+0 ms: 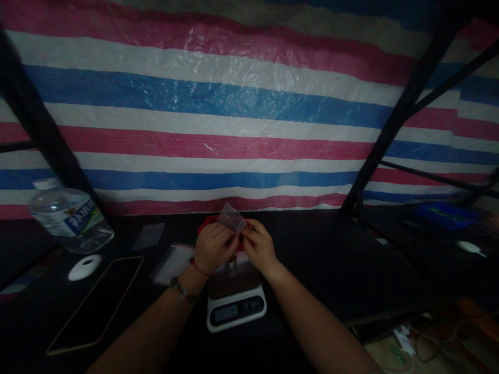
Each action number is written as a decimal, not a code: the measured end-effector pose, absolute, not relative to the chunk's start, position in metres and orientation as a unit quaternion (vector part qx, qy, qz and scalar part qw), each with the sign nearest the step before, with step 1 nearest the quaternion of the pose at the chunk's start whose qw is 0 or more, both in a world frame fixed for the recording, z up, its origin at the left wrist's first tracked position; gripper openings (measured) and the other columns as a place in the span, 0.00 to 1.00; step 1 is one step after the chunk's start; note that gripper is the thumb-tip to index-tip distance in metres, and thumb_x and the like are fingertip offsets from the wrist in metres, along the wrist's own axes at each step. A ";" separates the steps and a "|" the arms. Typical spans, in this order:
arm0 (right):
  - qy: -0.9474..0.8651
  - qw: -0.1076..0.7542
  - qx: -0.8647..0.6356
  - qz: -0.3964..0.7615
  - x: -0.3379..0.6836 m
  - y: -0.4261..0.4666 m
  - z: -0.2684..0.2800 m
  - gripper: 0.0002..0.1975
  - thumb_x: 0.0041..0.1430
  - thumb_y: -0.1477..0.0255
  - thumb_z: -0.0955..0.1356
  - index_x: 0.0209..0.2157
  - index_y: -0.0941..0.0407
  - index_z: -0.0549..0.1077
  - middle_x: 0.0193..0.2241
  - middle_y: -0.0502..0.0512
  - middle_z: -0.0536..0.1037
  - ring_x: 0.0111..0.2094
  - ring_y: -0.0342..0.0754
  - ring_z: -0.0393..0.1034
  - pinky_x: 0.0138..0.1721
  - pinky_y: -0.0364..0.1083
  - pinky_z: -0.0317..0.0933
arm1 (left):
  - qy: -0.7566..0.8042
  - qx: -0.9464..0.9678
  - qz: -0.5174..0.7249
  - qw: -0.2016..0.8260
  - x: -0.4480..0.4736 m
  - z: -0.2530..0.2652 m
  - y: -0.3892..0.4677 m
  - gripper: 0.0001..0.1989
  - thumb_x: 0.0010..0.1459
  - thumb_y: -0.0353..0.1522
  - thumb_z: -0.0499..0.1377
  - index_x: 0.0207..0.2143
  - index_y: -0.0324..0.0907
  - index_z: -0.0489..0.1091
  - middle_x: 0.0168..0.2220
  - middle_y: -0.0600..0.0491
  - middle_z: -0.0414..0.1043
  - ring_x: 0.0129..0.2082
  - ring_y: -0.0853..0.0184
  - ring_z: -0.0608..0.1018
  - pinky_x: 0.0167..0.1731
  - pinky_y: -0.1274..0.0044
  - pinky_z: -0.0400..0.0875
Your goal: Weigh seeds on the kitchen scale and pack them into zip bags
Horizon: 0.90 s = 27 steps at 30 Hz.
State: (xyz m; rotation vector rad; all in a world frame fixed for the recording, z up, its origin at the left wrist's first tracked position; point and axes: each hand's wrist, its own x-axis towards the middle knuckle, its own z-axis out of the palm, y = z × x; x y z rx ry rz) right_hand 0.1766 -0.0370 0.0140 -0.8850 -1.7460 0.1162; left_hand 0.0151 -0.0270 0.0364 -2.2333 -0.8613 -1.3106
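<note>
Both hands meet above a white digital scale (236, 311) on the black table. Between them is a small clear plastic bag (231, 217), pinched near its lower edge. My left hand (214, 244), with a red cord and a beaded bracelet at the wrist, has its fingers closed on the bag's left side. My right hand (259, 246) grips the right side with thumb and fingertips. A small metallic cylinder (231, 263) stands on the scale's dark plate, partly covered by my left hand. Behind the hands a red item (210, 220) shows only in part.
To the left lie a stack of clear bags (171, 265), a single flat bag (148, 236), a phone (97, 306) and a white mouse (84, 267). A large water bottle (70, 215) stands behind them. At the right are a blue tray (446, 215) and a slanted black frame post (384, 140).
</note>
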 end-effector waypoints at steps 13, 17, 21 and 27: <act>-0.691 0.593 -0.367 0.190 0.179 -0.028 0.019 0.09 0.54 0.77 0.66 0.32 0.54 0.79 0.32 0.53 0.75 0.37 0.46 0.71 0.40 0.45 0.66 | -0.233 -0.891 -0.381 0.086 -0.010 0.042 -0.017 0.30 0.48 0.34 0.58 0.56 0.44 0.62 0.58 0.45 0.63 0.58 0.52 0.64 0.55 0.58 0.58; -0.698 0.555 -0.378 0.248 0.178 -0.028 0.017 0.05 0.52 0.74 0.70 0.32 0.53 0.79 0.33 0.53 0.76 0.37 0.47 0.72 0.40 0.45 0.67 | -0.250 -0.900 -0.352 0.061 -0.009 0.039 -0.017 0.39 0.47 0.38 0.61 0.62 0.45 0.55 0.61 0.44 0.60 0.61 0.48 0.59 0.57 0.55 0.54; -0.722 0.538 -0.367 0.233 0.177 -0.026 0.013 0.12 0.48 0.74 0.73 0.37 0.53 0.78 0.37 0.54 0.75 0.38 0.48 0.72 0.39 0.47 0.68 | -0.261 -0.894 -0.357 0.071 -0.010 0.042 -0.016 0.40 0.46 0.39 0.63 0.61 0.44 0.56 0.56 0.44 0.66 0.58 0.49 0.63 0.57 0.57 0.54; -0.788 0.454 -0.390 0.145 0.183 -0.031 0.020 0.19 0.47 0.73 0.74 0.43 0.52 0.76 0.43 0.56 0.74 0.46 0.50 0.70 0.49 0.50 0.66 | -0.274 -0.903 -0.322 0.073 -0.013 0.045 -0.011 0.35 0.44 0.42 0.65 0.56 0.47 0.65 0.48 0.46 0.70 0.50 0.53 0.69 0.56 0.57 0.55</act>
